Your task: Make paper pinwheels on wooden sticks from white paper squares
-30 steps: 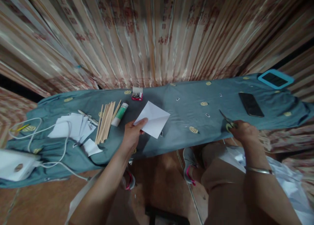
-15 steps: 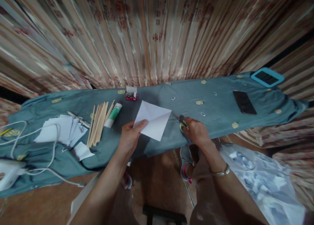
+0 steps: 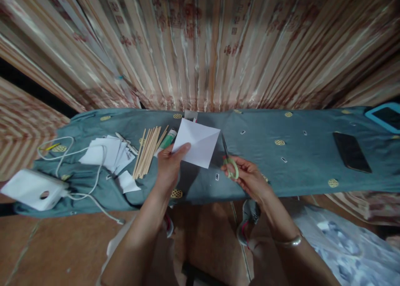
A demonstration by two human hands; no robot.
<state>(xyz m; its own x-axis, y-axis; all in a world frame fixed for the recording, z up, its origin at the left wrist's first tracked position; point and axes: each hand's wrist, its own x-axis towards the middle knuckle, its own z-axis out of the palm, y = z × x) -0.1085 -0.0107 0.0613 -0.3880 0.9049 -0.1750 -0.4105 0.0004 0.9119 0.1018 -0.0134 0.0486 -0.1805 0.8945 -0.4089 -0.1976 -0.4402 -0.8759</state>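
Observation:
A square sheet of white paper [image 3: 200, 144] with faint creases is pinched at its left edge by my left hand [image 3: 170, 163], the thumb lying on top. My right hand [image 3: 248, 177] grips a pair of scissors [image 3: 231, 167] by its pale green handles. The dark blades point up and away, just right of the paper's right corner, and appear apart from it. Partly behind the paper and my left hand lies a green-and-white tube [image 3: 167, 139]. Left of that is a bundle of thin wooden sticks [image 3: 149, 152].
White paper pieces [image 3: 108, 152], a pen [image 3: 125, 142] and a white power strip [image 3: 39, 190] with cables are on the left of the cloth-covered table [image 3: 265, 128]. A phone [image 3: 351, 151] and blue-framed device [image 3: 386, 116] lie right. A plastic bag [image 3: 337, 240] of scraps stands below.
The view has swung left. My right hand has turned the scissors so their blades point upward beside the paper. My left hand still holds the sheet, which now partly covers the small red box.

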